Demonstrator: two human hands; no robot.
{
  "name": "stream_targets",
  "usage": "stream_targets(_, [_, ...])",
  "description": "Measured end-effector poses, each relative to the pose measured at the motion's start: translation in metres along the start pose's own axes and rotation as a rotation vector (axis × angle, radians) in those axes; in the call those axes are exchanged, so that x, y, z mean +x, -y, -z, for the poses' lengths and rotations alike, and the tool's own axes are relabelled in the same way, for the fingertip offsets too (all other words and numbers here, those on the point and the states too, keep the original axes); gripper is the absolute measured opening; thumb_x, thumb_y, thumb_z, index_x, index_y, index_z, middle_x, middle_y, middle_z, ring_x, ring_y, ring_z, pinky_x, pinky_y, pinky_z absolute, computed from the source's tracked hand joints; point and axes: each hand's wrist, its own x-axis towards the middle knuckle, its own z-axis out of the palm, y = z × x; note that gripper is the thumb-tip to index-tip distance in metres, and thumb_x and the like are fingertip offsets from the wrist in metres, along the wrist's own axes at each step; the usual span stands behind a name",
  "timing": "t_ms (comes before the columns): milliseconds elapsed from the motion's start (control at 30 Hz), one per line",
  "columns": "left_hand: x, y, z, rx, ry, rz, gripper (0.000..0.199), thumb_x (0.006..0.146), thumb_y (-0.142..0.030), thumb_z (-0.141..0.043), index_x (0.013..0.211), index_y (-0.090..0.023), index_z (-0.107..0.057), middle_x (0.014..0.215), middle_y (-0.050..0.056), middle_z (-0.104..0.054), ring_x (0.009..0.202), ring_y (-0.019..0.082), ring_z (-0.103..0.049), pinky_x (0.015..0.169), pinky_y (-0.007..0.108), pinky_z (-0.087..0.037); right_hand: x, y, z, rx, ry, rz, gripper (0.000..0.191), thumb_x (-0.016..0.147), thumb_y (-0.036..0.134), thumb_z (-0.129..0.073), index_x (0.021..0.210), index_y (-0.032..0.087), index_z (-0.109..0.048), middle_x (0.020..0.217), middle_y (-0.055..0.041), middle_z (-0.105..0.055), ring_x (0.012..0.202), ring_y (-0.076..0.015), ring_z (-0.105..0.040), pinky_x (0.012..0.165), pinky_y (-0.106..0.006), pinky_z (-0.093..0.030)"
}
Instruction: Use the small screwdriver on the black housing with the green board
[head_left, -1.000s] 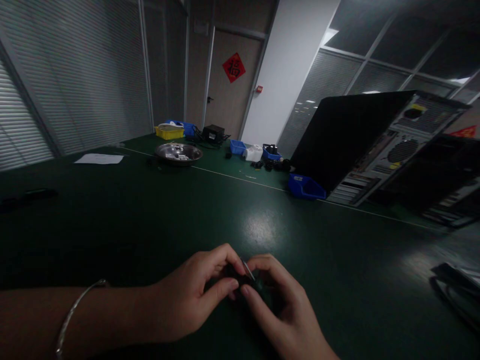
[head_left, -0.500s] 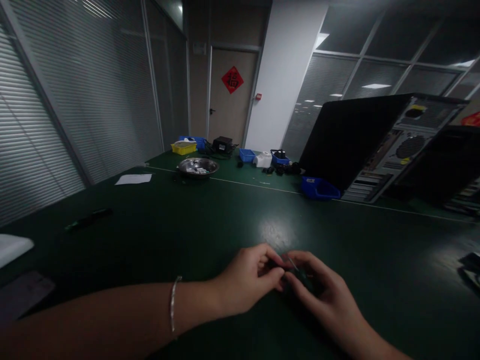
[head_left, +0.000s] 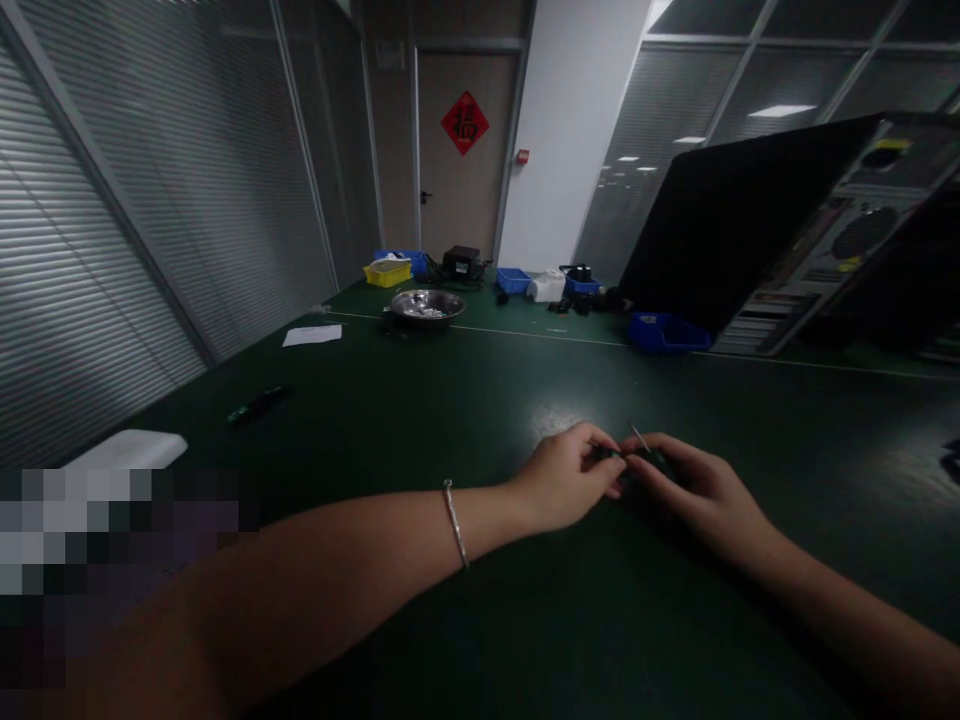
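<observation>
My left hand (head_left: 574,475), with a bracelet at the wrist, is closed in a pinch on a small dark piece (head_left: 604,452), mostly covered by the fingers. Facing it, my right hand (head_left: 694,480) is closed on a thin metal rod (head_left: 638,436), which sticks up between thumb and fingers. Something dark green shows beside the rod, too small to name. The fingertips of both hands meet or nearly meet, low over the green tabletop (head_left: 465,410).
A metal bowl (head_left: 427,310) with small white pieces stands farther back. To the left are a paper (head_left: 312,335), a green-black slender object (head_left: 259,405) and a white object (head_left: 146,448). A blue bin (head_left: 669,333) sits by a large black computer case (head_left: 750,220).
The view has tilted down and shifted left, so both hands and the table things appear higher and farther right. The metal rod shows more clearly in my right hand. Both hands stay closed together.
</observation>
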Motion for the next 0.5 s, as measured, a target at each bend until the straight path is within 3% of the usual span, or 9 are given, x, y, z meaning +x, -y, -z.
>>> stream_targets(200, [-0.0051, -0.0003, 0.0035, -0.025, 0.048, 0.007, 0.022, 0.092, -0.019, -0.06, 0.114, -0.014, -0.059, 0.096, 0.004, -0.067, 0.076, 0.016, -0.067, 0.07, 0.034, -0.058, 0.0005, -0.0028, -0.0008, 0.017, 0.058, -0.038, 0.017, 0.097, 0.031, -0.057, 0.105, 0.017, -0.062, 0.074, 0.0039, -0.062, 0.051, -0.0082, -0.057, 0.044, -0.02, -0.047])
stream_targets(367, [-0.0048, -0.0014, 0.0068, -0.058, 0.077, 0.024, 0.018, 0.092, -0.015, -0.06, 0.109, -0.013, -0.058, 0.085, 0.001, -0.065, 0.071, 0.015, -0.066, 0.068, 0.032, -0.058, -0.0003, -0.0006, -0.002, 0.022, 0.054, -0.054, 0.014, 0.096, 0.029, -0.059, 0.103, 0.017, -0.063, 0.075, 0.0035, -0.063, 0.052, -0.0081, -0.057, 0.045, -0.02, -0.047])
stream_targets(500, [-0.006, -0.0054, 0.0063, -0.075, 0.071, 0.028, 0.013, 0.091, -0.016, -0.061, 0.102, -0.013, -0.057, 0.075, 0.0, -0.062, 0.068, 0.014, -0.066, 0.071, 0.033, -0.056, -0.0027, 0.006, -0.0032, -0.001, 0.028, -0.078, 0.03, 0.097, 0.037, -0.048, 0.106, 0.015, -0.066, 0.071, 0.0021, -0.064, 0.054, -0.0094, -0.059, 0.048, -0.022, -0.045])
